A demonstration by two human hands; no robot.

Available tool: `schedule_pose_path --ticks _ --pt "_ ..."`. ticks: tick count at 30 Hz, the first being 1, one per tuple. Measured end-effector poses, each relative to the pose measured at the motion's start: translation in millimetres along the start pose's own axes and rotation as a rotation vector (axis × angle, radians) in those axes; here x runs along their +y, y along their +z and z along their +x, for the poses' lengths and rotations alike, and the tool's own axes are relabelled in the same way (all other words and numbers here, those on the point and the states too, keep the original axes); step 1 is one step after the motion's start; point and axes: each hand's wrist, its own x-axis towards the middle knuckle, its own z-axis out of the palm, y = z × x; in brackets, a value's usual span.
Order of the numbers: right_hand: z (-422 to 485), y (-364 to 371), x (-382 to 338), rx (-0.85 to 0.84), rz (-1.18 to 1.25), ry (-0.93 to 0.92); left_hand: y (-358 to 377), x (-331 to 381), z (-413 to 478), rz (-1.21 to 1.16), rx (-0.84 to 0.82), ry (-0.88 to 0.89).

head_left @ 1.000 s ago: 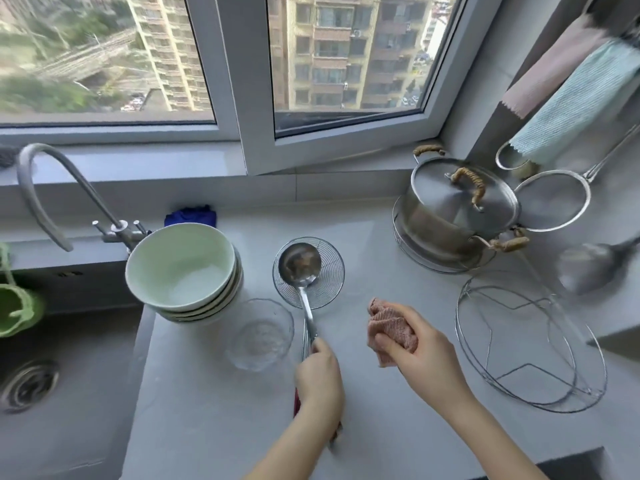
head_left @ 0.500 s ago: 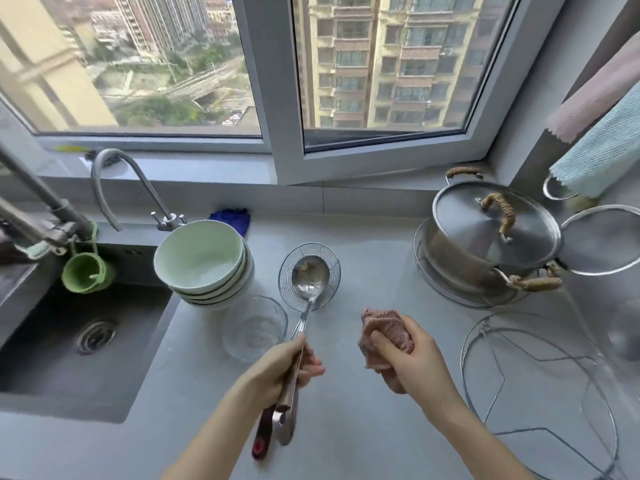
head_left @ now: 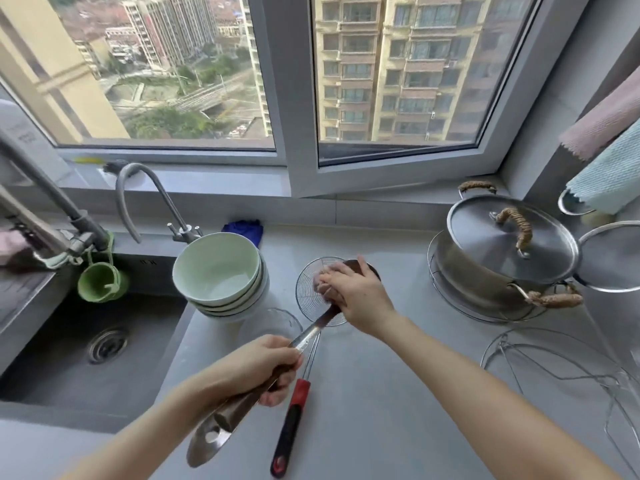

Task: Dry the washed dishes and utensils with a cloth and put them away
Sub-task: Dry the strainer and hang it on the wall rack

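Observation:
My left hand (head_left: pixel 266 368) grips the long steel handle of a ladle (head_left: pixel 311 332), lifted off the counter and pointing away from me. My right hand (head_left: pixel 353 296) covers the ladle's bowl and presses a pink cloth (head_left: pixel 320 287) into it; only a bit of cloth shows under the fingers. Beneath lies a wire skimmer (head_left: pixel 311 299) with a red and black handle (head_left: pixel 292 424) on the grey counter (head_left: pixel 381 393). A stack of pale green bowls (head_left: pixel 218 271) stands left of it, with a clear glass bowl (head_left: pixel 266 327) in front.
A dark sink (head_left: pixel 86 348) with taps and a hanging green cup (head_left: pixel 100 282) lies at left. A lidded steel pot (head_left: pixel 502 254) on a wire trivet stands right. A wire rack (head_left: pixel 561 368) lies at far right. Towels and strainers hang on the right wall.
My left hand has raised the ladle off the skimmer. My right hand has moved forward with the cloth onto the ladle's bowl. The view has shifted left.

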Motion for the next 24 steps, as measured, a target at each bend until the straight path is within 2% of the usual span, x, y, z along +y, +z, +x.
schedule_pose_path --ticks 3,5,7,9,11,13,14,16,17,19,20,22,24 --pt "8.0 -7.0 15.1 0.084 -0.285 -0.178 -5.1 2.7 -1.2 -0.03 -0.018 0.012" --pt "13.2 -13.6 16.8 0.175 -0.42 -0.156 -7.3 4.8 1.3 -0.054 -0.015 0.048" --pt "17.4 -14.9 8.8 0.258 -0.525 0.008 -7.4 8.4 4.9 -0.042 -0.02 0.091" --pt "19.1 -8.8 -3.9 0.25 -0.537 0.236 -5.2 12.3 9.0 -0.001 -0.021 0.125" --pt "18.9 -1.4 -20.9 0.1 -0.329 0.498 -3.7 11.8 12.7 0.042 -0.003 0.134" --pt "13.6 3.1 -24.1 0.022 -0.057 0.632 -6.1 7.8 13.7 0.097 0.017 0.135" --pt "9.6 1.4 -21.4 0.012 0.013 0.601 -9.5 6.1 13.2 0.117 0.022 0.139" --pt "1.6 -10.6 -14.1 -0.044 0.003 0.365 -18.2 3.6 10.2 0.141 0.015 0.14" --pt "-0.6 -19.9 -7.8 -0.068 -0.073 0.209 -21.6 3.4 8.7 0.155 0.003 0.143" --pt "0.2 -40.6 12.2 -0.058 -0.387 -0.078 -24.7 4.2 7.1 0.165 -0.018 0.15" --pt "1.9 -49.9 16.5 -0.047 -0.54 -0.141 -25.2 5.2 6.7 0.153 -0.029 0.149" --pt "5.9 -60.2 10.1 -0.026 -0.757 -0.154 -26.7 6.9 5.5 0.116 -0.049 0.157" --pt "7.7 -62.3 -2.1 0.055 -0.81 -0.073 -28.3 8.8 4.2 0.129 -0.055 0.191"
